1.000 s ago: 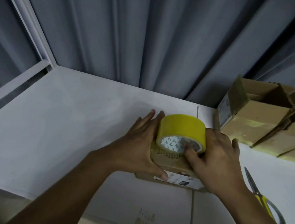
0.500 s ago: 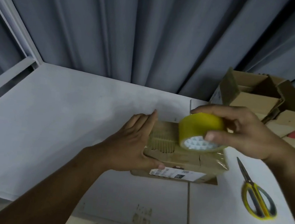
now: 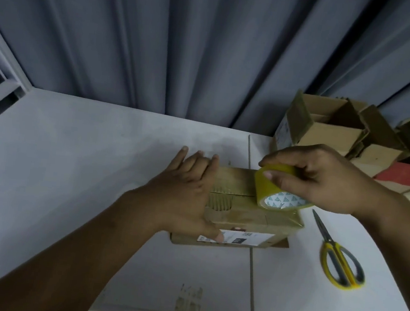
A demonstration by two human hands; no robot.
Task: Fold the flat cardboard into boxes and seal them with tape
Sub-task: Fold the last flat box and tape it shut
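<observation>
A small brown cardboard box with a white label on its front face sits on the white table. My left hand lies flat against the box's left end, fingers straight, thumb on the label. My right hand grips a roll of yellow tape over the right part of the box's top. A glossy strip of tape runs across the top towards the box's right edge.
Yellow-handled scissors lie on the table to the right of the box. Several folded and open cardboard boxes are stacked at the back right, against a grey curtain. A seam splits the table.
My right hand has carried the tape roll from the middle of the box's top to its right side. My left hand has stayed against the box's left end.
</observation>
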